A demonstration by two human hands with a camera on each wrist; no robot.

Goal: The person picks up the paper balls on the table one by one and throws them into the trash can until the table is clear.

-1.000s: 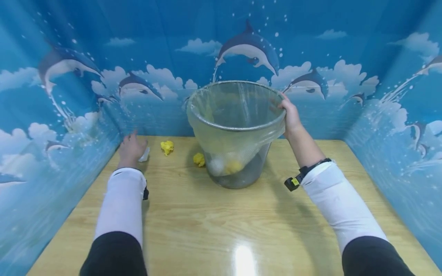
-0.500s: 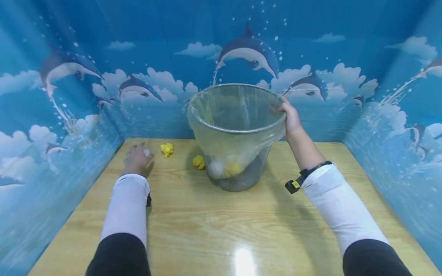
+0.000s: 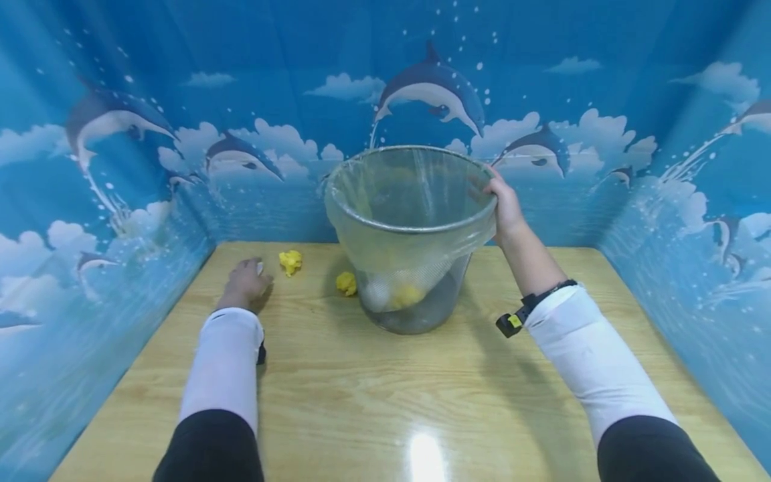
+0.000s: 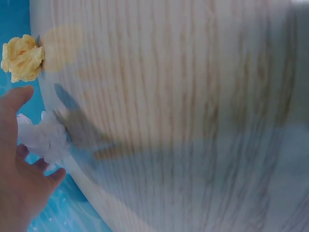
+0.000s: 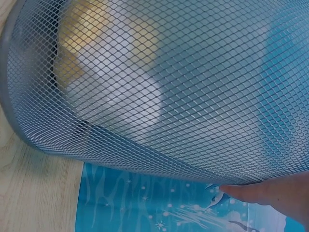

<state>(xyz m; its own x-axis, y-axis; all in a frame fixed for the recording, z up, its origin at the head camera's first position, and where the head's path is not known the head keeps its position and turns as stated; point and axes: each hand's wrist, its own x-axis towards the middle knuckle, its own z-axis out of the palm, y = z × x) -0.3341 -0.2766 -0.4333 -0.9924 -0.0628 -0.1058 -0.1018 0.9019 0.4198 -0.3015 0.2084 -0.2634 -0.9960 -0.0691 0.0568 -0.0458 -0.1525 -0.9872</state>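
Note:
My left hand is at a crumpled white paper ball at the table's far left. The left wrist view shows the ball between thumb and fingers, the thumb apart from it and the fingertips right at its lower side. On the right, my right hand grips the rim of a mesh wastebasket, thumb outside and fingers inside over the clear liner bag. The basket leans slightly. White and yellow crumpled paper shows through its mesh.
One yellow paper ball lies right of my left hand, near the table's back edge. Another yellow ball lies close to the basket's left side. A blue dolphin-print curtain encloses the wooden table at the back and sides.
My left hand has moved right and slightly toward me, coming over the white paper ball and covering most of it in the head view. My right hand stays on the basket's rim.

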